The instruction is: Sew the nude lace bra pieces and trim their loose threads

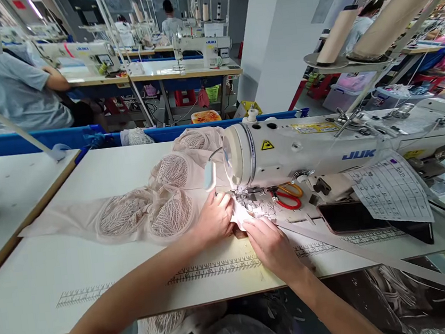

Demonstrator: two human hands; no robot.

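Observation:
My left hand point(216, 217) is closed on the edge of a pale beige fabric piece point(239, 214), just left of the needle area of the sewing machine point(280, 149). On the near side of the presser foot, my right hand point(270, 243) pinches the same pale edge between thumb and fingers. The needle lamp lights this spot brightly, so the fabric's detail is washed out. Left of the machine lie beige bras point(172, 215) with string-patterned cups, bunched in a chain. A long pale strap band point(348, 249) runs from near my right hand to the lower right.
Red and orange-handled scissors point(289, 197) lie behind my right hand. A phone point(352, 217) and a written paper sheet point(391, 188) rest on the right. A printed ruler point(218, 268) follows the table's front edge. A co-worker point(13, 89) sits at the far left; thread cones point(338, 36) stand at right.

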